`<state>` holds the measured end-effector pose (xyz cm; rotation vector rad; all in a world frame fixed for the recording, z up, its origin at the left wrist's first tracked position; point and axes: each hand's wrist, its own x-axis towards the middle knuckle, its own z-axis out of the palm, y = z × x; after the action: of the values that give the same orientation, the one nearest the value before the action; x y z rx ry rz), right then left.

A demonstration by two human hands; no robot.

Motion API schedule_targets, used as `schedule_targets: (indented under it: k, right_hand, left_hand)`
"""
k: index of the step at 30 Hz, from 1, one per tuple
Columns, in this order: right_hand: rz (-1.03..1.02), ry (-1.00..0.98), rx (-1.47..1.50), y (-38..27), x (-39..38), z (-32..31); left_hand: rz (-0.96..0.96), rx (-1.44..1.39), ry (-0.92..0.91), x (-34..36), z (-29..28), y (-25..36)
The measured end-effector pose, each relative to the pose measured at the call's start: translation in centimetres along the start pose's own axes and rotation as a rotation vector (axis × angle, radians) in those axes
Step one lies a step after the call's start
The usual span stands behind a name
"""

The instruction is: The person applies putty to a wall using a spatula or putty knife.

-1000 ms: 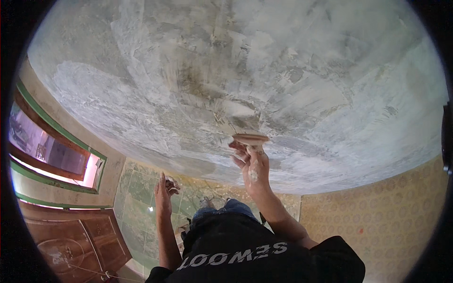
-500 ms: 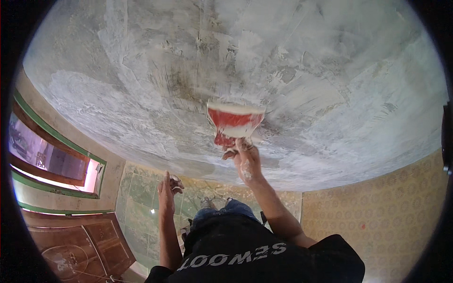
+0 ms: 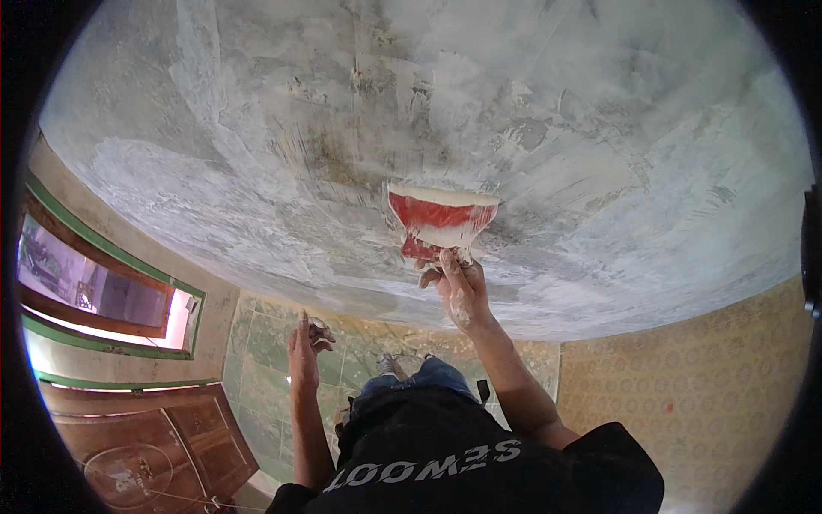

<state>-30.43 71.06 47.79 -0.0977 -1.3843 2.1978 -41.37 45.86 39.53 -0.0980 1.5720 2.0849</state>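
A red, wide-bladed putty knife [image 3: 438, 214], coated with white putty, is raised against the grey ceiling [image 3: 599, 137], which is streaked with white and darker patches. My right hand [image 3: 458, 283], smeared with white, grips it by its lower, narrower part. My left hand [image 3: 306, 347] is held lower, to the left, with curled fingers around something pale I cannot make out.
A green-framed window [image 3: 103, 283] and a brown wooden door [image 3: 150, 437] stand at the left. A patterned yellow wall [image 3: 685, 368] is at the right. Below are green tiles [image 3: 257, 385], with my legs [image 3: 411, 377] and black shirt in view.
The putty knife rose from an edge-on angle and turned to show its red face, then shifted slightly right with my right hand. My left hand stays about where it was.
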Motion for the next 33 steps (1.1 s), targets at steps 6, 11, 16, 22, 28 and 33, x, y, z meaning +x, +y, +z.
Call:
schedule_targets:
  k: [6,11,16,22,28,33]
  right_hand:
    - [0.336,0.237,0.021,7.7,-6.0,-5.7]
    - [0.245,0.030,-0.036,0.7,-4.3,-0.9]
    - [-0.131,0.071,0.085,-7.3,0.7,2.2]
    - [0.380,0.162,0.075,2.4,-7.2,-3.1]
    - [-0.124,0.161,0.068,-15.4,-2.5,2.5]
    - [-0.102,0.390,0.159,-11.6,-1.4,0.1]
  left_hand:
    - [0.020,-0.013,-0.051,0.3,0.9,0.3]
    - [-0.002,0.040,-0.046,0.6,1.1,0.7]
    - [0.018,0.051,-0.144,0.9,2.6,1.4]
    - [0.035,0.014,-0.108,1.9,2.0,0.1]
    - [-0.016,0.025,-0.134,2.2,1.9,-0.6]
    - [0.027,0.054,-0.232,1.8,4.2,1.0]
